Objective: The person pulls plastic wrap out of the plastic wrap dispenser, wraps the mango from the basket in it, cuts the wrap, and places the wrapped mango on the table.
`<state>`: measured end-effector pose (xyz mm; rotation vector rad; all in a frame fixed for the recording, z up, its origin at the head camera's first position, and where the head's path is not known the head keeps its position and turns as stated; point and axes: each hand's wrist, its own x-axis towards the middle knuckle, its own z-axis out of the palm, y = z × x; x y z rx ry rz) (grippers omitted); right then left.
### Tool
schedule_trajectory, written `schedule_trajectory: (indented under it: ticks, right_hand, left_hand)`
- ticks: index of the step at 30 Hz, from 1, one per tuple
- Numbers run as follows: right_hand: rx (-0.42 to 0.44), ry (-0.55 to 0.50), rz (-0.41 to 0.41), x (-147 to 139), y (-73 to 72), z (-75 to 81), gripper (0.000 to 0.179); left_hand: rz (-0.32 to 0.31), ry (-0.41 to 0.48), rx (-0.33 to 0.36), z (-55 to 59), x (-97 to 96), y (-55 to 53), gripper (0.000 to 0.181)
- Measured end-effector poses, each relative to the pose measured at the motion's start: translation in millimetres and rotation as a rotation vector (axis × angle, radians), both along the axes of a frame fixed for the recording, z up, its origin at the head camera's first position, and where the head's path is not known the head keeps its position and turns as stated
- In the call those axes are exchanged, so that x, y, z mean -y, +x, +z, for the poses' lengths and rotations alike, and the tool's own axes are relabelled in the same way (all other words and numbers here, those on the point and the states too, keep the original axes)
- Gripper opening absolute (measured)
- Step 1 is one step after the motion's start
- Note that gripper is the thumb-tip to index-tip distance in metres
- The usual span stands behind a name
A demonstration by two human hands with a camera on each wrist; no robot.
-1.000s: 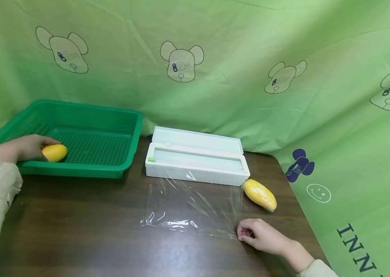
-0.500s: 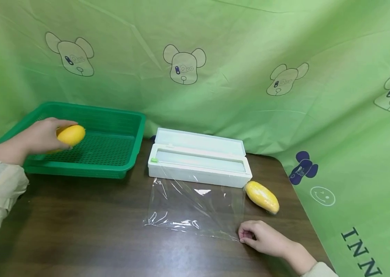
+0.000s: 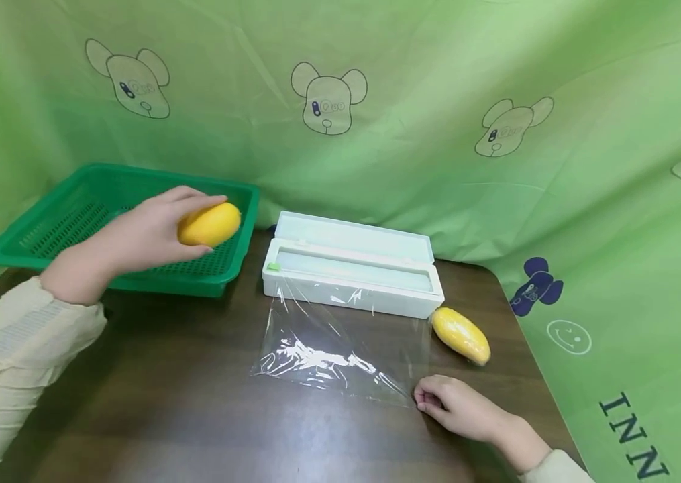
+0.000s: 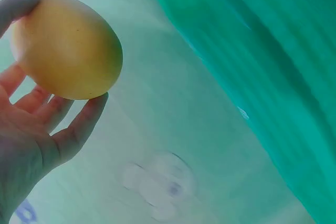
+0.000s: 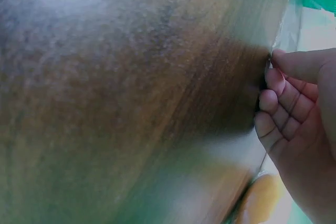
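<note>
My left hand grips a yellow mango over the right part of the green basket. In the left wrist view, thumb and fingers curl round the mango. A sheet of clear plastic wrap lies pulled out on the table from a white wrap dispenser with its lid raised. My right hand pinches the near right corner of the wrap between thumb and forefinger, close over the tabletop. In the right wrist view that hand has its other fingers curled.
A second yellow mango, covered in shiny film, lies right of the dispenser. A green slider sits at the dispenser's left end. Behind the dark wooden table hangs a green curtain printed with bear heads.
The left hand has lifted the mango up from inside the basket and carried it to the right. The right hand keeps its pinch on the wrap corner. The head view has shifted slightly.
</note>
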<state>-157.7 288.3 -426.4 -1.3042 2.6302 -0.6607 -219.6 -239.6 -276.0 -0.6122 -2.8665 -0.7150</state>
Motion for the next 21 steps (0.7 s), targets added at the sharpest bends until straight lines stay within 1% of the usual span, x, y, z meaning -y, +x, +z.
schedule_trajectory:
  ticks: [2, 3, 6, 10, 13, 17, 21]
  right_hand:
    - [0.012, 0.007, -0.003, 1, -1.1, 0.7, 0.027]
    - [0.020, 0.013, -0.002, 2, -1.7, 1.1, 0.026]
    - [0.053, 0.033, 0.005, 3, -2.7, 1.5, 0.025]
    - [0.084, 0.051, 0.016, 5, -2.0, 0.5, 0.025]
    - [0.072, 0.053, 0.021, 5, -1.5, -0.4, 0.026]
    - [0.021, 0.050, 0.034, 4, -3.5, 0.4, 0.026]
    - [-0.010, 0.060, 0.050, 6, -5.2, 2.4, 0.026]
  left_hand:
    - [-0.037, 0.025, -0.007, -0.9, -17.3, 4.4, 0.074]
    - [-0.054, 0.036, -0.011, -3.8, -25.9, 6.8, 0.074]
    - [-0.115, 0.063, -0.008, -18.6, -50.6, 10.2, 0.074]
    - [-0.197, 0.061, 0.006, -37.1, -80.9, 12.9, 0.073]
    - [-0.249, 0.060, 0.022, -45.1, -101.8, 14.1, 0.073]
    - [-0.316, 0.066, 0.047, -54.1, -130.7, 14.0, 0.074]
    - [-0.395, 0.078, 0.078, -67.5, -161.8, 14.2, 0.073]
